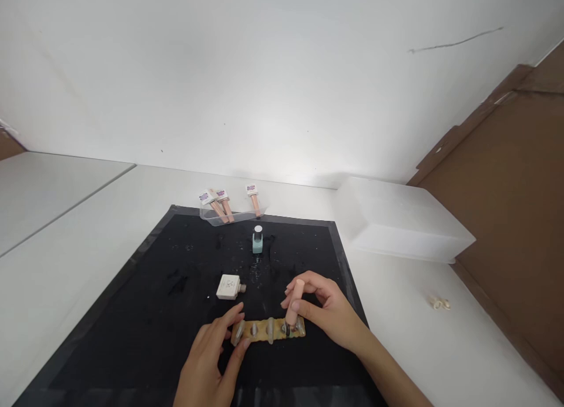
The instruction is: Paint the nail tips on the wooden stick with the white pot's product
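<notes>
Strip (262, 332) and cap (296, 298) in hand

The left hand (207, 357) grips the strip's left end in its fingers — were they to loosen, the strip could slide and smear. The right hand (326, 313) pinches the cap, aimed down at the strip's right end; contact is unclear. Just beyond, the white bottle (228, 286) lies uncapped — a knock could spill it. The green bottle (258, 244) stands farther off.

I hold 1 peach nail-polish cap (294, 304) tilted, its lower end at the right part of 1 flat-lying yellowish strip (262, 330), which bears glossy nail tips (270, 330) crosswise.
</notes>
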A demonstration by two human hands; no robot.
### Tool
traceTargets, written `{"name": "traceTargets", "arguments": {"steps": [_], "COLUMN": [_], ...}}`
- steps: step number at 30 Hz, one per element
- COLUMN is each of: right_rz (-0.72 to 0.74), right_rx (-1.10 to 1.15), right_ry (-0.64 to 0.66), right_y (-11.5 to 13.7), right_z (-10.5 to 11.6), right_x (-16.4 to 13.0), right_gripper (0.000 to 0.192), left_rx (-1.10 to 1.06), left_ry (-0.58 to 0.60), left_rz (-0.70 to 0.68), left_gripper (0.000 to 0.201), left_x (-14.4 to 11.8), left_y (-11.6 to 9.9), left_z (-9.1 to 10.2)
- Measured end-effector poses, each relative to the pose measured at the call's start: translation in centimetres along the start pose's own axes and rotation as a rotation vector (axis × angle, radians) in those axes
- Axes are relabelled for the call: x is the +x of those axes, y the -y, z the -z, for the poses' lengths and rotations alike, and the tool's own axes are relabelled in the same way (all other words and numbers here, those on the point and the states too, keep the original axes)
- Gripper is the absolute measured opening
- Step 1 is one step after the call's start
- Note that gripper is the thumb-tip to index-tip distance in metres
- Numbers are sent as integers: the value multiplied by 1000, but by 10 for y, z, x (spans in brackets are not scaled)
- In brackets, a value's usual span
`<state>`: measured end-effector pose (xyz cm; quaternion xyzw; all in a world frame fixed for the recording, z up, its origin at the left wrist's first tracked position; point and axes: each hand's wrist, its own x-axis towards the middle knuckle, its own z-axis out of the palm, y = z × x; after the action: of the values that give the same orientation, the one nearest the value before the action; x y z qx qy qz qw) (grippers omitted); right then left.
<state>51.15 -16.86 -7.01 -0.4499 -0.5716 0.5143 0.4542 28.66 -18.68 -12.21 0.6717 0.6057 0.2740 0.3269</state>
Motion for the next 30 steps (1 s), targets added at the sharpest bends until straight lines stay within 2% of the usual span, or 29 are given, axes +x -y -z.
{"name": "traceTargets", "arguments": {"steps": [3,6,11,15,22,27,30], "right_rz": [34,94,127,139,164,174,150], "right_rx": [-26,-50,-136,-212,-238,-202,-221], "right_ry": [-55,-97,-20,19,-103,-9,-24], "right_y": [3,7,12,9,6,7,7], "right_z": [-1,-3,-12,-19,-17,-16,-16], "right_x": [-1,-3,-7,-6,-6,-6,-5], "right_gripper": [9,20,20,13,8,18,14], "left_rx": [-17,-36,14,-5,-38,-61,-57], "left_ry": [-37,-82,-20,-31,-30,-70,-31], "left_rz": [-8,-14,-62,-112,-77,-86,-83], "left_gripper": [40,38,38,37,38,36,37], "left_x": [-2,-4,-3,-2,-5,-4,-4], "left_y": [-2,-4,-4,-2,-3,-2,-2], "left_z": [-3,-3,2,3,-1,-1,-1]}}
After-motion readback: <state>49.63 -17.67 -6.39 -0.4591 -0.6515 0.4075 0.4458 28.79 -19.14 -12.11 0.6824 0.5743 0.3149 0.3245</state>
